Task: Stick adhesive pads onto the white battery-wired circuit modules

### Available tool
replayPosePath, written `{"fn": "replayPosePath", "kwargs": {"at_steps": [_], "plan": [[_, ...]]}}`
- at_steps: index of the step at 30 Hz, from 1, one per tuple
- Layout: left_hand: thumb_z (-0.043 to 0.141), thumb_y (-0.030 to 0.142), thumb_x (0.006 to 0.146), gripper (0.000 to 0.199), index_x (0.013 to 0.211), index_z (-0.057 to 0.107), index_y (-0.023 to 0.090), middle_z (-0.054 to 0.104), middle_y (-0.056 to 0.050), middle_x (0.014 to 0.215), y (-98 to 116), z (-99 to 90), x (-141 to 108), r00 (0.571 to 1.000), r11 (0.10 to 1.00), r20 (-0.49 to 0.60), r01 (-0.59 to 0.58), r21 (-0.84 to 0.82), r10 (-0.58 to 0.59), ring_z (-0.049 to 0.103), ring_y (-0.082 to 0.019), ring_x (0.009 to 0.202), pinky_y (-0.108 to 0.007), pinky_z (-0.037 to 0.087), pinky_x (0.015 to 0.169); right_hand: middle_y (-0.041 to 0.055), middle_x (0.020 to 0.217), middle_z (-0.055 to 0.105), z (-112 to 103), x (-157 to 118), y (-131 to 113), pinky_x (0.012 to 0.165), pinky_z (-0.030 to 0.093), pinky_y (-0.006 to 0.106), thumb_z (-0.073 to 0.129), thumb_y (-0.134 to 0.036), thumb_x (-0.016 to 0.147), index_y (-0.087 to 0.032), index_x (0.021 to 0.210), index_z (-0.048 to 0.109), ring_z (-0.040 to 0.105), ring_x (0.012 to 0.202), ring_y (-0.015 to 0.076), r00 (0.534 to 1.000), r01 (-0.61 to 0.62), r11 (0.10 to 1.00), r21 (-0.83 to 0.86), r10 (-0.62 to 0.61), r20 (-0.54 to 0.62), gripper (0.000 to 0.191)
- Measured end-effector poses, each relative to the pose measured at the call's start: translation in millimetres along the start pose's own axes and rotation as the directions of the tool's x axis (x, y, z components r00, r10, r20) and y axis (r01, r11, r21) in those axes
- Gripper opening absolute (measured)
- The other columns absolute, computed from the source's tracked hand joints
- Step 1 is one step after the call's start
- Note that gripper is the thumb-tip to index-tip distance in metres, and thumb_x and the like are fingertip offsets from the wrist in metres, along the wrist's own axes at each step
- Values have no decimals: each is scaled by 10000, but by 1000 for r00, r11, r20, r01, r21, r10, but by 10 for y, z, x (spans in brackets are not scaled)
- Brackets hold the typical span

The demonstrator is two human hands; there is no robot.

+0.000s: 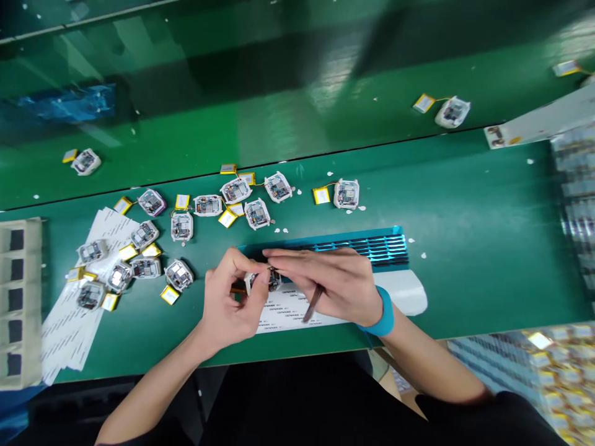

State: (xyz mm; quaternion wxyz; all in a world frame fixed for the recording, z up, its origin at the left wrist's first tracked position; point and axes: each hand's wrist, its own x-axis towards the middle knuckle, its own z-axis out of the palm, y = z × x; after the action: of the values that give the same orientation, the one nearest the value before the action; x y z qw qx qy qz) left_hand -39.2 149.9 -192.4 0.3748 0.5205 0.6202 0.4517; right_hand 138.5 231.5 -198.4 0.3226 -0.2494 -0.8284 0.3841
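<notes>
My left hand [235, 300] is closed, thumb and fingers pinching a small white watch housing [275, 282] with a circuit board inside. Over the same housing reaches my right hand [337, 282], its fingertips meeting the left ones at the upper edge. A dark pair of tweezers [313, 303] is gripped in the right hand, one end sticking out below the palm. What the fingertips touch inside the housing is hidden. Beneath the hands lies a white printed sheet [283, 316]; just behind is a blue film sheet with dark strips [362, 248].
Several housings with yellow-edged batteries [320, 196] lie at the left and back of the green table [465, 248]. Printed sheets [69, 328] and a beige tray [32, 297] are at left. Further units, one a white housing [453, 113], sit on the green strip behind. More batteries [567, 371] fill the lower right.
</notes>
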Motion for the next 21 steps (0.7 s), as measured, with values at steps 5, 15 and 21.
{"fn": "replayPosePath", "kwargs": {"at_steps": [5, 15, 21], "plan": [[660, 117, 897, 126, 944, 599, 217, 638, 47, 711, -13, -27, 7, 992, 991, 38, -122, 49, 120, 579, -82, 502, -197, 441, 478, -5, 714, 767, -6, 89, -23, 519, 518, 200, 681, -350, 989, -154, 1002, 784, 629, 523, 85, 921, -390, 872, 295, 361, 147, 222], [662, 211, 973, 72, 1038, 689, 223, 773, -3, 866, 204, -192, 64, 976, 959, 88, -215, 185, 201, 721, -144, 690, -261, 580, 658, 4, 685, 712, -277, 117, -254, 612, 548, 295, 467, -492, 1081, -200, 905, 765, 637, 590, 127, 921, -377, 886, 270, 390, 5, 453], [659, 149, 967, 121, 1061, 642, 222, 804, -31, 922, 261, 32, -393, 927, 941, 276, -302, 150, 253, 751, -213, 819, -383, 591, 824, 21, 630, 662, -586, -343, -303, 568, 521, 318, 383, -479, 1104, -216, 729, 718, 595, 568, 153, 882, -434, 894, 114, 447, -146, 567]]}}
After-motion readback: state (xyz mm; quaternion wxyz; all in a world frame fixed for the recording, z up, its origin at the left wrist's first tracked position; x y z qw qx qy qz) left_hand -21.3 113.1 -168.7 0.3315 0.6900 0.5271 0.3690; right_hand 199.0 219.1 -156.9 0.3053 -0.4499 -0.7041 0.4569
